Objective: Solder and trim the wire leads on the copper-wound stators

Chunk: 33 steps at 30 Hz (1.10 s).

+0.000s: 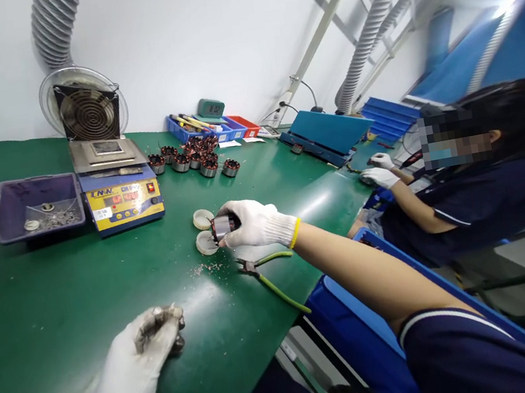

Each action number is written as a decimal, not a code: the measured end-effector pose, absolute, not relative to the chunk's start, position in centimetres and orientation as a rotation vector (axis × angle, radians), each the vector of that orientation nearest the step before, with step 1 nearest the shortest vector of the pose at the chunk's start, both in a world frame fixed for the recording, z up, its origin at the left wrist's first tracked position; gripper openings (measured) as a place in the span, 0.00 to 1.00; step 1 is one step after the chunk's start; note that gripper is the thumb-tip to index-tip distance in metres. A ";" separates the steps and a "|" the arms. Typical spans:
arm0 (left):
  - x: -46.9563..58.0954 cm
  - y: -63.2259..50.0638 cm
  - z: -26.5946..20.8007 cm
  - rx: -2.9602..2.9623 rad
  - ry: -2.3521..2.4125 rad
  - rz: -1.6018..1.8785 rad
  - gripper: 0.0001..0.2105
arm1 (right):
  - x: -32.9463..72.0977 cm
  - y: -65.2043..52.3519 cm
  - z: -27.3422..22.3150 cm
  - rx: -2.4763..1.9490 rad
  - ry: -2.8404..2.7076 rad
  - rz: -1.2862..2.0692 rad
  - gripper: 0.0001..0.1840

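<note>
My right hand (254, 221), in a white glove with a yellow cuff edge, is closed around a motor stator (224, 227) with a silvery steel body. The stator lies on its side, its end against two small round whitish cups, the upper cup (203, 219) and the lower cup (206, 243). Below that hand lie side cutters (277, 282) with green handles, jaws toward the left. My left hand (153, 338), gloved and dark-stained at the fingertips, is curled closed above the green table at lower left. Whatever its fingers may hold is hidden.
Several copper-wound stators (195, 157) stand at the back. A soldering pot with a digital display (126, 200) and a purple bin of scraps (36, 209) are at left. Copper-coloured bits (207, 269) litter the table (153, 270). A co-worker's gloved hands (380, 172) are at right.
</note>
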State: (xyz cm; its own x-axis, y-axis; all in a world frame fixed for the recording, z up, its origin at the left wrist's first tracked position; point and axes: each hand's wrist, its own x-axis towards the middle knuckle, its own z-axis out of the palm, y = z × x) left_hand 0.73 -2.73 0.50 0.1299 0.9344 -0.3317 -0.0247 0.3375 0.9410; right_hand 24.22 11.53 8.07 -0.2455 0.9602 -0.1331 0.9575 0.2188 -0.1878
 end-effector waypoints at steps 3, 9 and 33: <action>0.7 -2.6 0.2 0.968 1.229 0.885 0.26 | 23.9 11.7 7.8 -1.926 -2.472 0.328 0.29; 0.6 -2.7 -0.2 0.961 1.229 0.891 0.23 | 23.7 11.5 8.2 -1.890 -2.500 0.291 0.29; 0.8 -2.3 -1.2 1.408 1.671 1.142 0.22 | 22.2 11.5 8.5 -1.200 -2.838 -1.030 0.17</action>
State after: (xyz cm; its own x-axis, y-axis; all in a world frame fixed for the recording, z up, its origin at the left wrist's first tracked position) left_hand 0.81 -2.26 -1.22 -0.1995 0.9788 0.0472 0.3993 0.0373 0.9161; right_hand 22.18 11.50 8.47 -0.7221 0.6775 0.1400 0.6096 0.5275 0.5917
